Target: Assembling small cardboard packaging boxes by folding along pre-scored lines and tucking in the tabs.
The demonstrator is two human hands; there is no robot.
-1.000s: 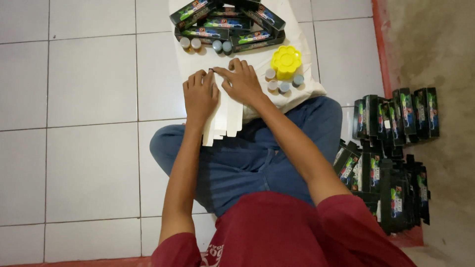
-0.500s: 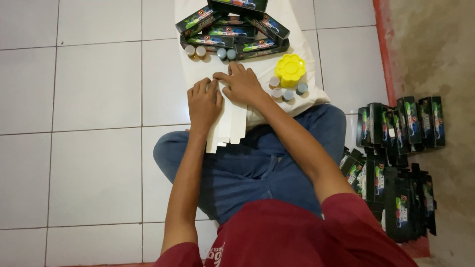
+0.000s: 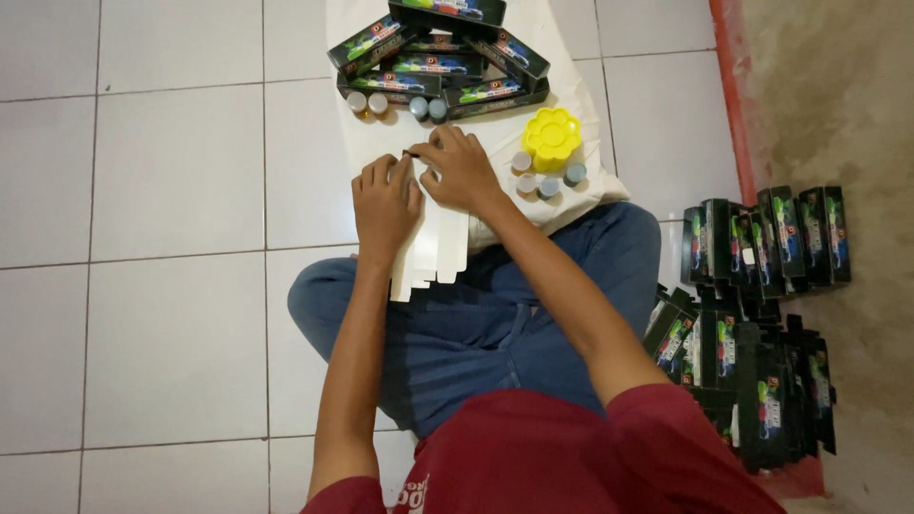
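Left hand point(image 3: 384, 202) presses flat on the white cardboard point(image 3: 433, 249); right hand point(image 3: 464, 169) pinches its top edge, fingers together; yellow palette point(image 3: 551, 137) sits nearby.

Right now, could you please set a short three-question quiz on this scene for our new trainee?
1. True or false: both hands rest on the flat white carton blank.
2. Which colour is the flower-shaped palette? A red, B yellow, C blue.
3. Where do the upright black boxes stand: on the person's left or right?

Key:
1. True: the left hand and the right hand both press on it, over the white cloth.
2. B.
3. Right, beside the knee, on the tiled floor.
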